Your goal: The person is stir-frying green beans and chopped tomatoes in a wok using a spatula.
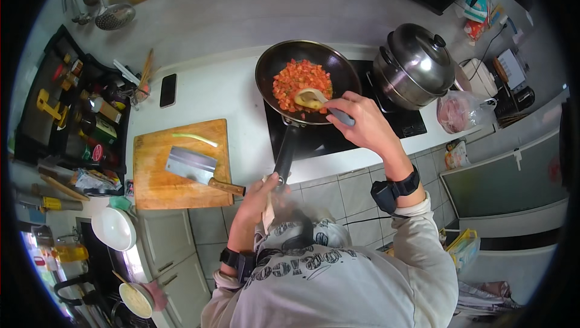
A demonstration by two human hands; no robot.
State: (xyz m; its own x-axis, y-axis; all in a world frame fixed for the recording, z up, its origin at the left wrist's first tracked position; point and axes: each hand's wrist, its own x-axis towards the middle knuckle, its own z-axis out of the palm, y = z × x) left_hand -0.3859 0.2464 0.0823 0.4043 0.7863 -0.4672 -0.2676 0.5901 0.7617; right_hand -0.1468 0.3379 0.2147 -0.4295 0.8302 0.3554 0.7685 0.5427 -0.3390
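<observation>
A dark wok (pixel 344 67) sits over the black cooktop (pixel 312 144), tilted a little. Chopped tomato pieces (pixel 301 78) fill its middle. My right hand (pixel 362 117) grips the grey handle of a spatula or ladle (pixel 310 98), whose pale yellowish head lies among the tomato. At the near end of the wok's long black handle (pixel 287 151), my left hand (pixel 259 201) is closed around it. A pale cloth or paper (pixel 268 214) hangs from that hand; some of its fingers are hidden.
Left of the wok, a wooden cutting board (pixel 154 160) bears a cleaver (pixel 192 164) and a green onion stalk (pixel 195 138). Behind it lies a phone (pixel 168 91). A lidded steel pot (pixel 412 69) stands on the right, beside a plastic bag of meat (pixel 455 112). Bottles crowd a rack (pixel 59 137).
</observation>
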